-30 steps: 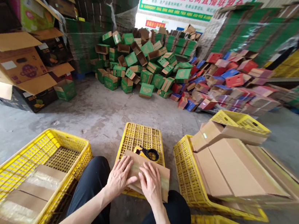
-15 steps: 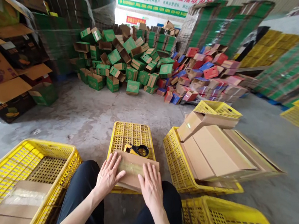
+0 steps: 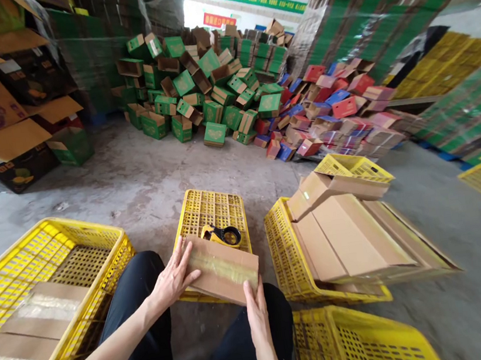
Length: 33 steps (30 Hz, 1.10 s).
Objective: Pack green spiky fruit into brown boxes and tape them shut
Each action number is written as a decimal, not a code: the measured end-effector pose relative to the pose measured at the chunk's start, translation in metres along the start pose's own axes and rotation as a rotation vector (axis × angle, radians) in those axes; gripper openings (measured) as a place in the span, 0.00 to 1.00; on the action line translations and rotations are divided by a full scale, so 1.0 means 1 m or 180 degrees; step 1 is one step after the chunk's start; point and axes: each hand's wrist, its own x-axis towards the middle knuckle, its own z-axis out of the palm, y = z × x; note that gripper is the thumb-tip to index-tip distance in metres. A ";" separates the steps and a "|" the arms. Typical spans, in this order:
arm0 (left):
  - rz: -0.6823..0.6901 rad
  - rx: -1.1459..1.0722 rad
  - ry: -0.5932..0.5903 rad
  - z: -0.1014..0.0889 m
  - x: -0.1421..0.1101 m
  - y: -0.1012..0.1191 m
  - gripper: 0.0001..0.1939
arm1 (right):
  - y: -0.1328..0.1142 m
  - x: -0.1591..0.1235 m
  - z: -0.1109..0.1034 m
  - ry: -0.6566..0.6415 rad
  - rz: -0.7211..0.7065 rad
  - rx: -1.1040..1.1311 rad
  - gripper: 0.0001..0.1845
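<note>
A closed brown cardboard box (image 3: 223, 265) with a strip of clear tape along its top lies between my hands, over the near part of an upturned yellow crate (image 3: 221, 207). My left hand (image 3: 174, 276) grips the box's left end, fingers along the far corner and thumb toward the near side. At the opposite end, my right hand (image 3: 256, 305) has its thumb on top and its fingers down the side. Just beyond the box, a yellow and black tape dispenser (image 3: 222, 235) rests on the crate. The box's underside is hidden.
To the left, a yellow crate (image 3: 127, 242) holds taped boxes (image 3: 49, 311). At right, another crate (image 3: 279, 257) carries flattened cartons (image 3: 349, 236); a further crate (image 3: 362, 335) stands nearer. Green boxes (image 3: 214, 133) and red-blue boxes (image 3: 344, 107) lie heaped across the floor.
The view has turned right. My hands have slid from lying flat on the box's top out to its two ends, uncovering the tape strip. The tape dispenser stays on the crate.
</note>
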 end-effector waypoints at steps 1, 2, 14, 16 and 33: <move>-0.0115 -0.0182 -0.0014 0.000 -0.002 -0.002 0.45 | 0.000 -0.004 -0.001 -0.0067 0.0176 0.0162 0.41; -0.0233 -0.0353 -0.0023 0.001 -0.003 -0.003 0.46 | -0.001 -0.006 -0.001 -0.0137 0.0360 0.0293 0.39; -0.1181 -0.1325 -0.0056 0.002 0.003 0.002 0.46 | -0.003 -0.012 0.006 0.0029 0.1100 0.0806 0.41; -0.1285 -0.1316 -0.0105 0.001 0.005 0.004 0.46 | -0.009 -0.012 0.007 0.0043 0.0977 0.0676 0.41; -0.1503 -0.1901 -0.0013 0.039 -0.015 0.019 0.37 | -0.176 0.013 -0.042 -0.0019 -0.1658 -0.0857 0.39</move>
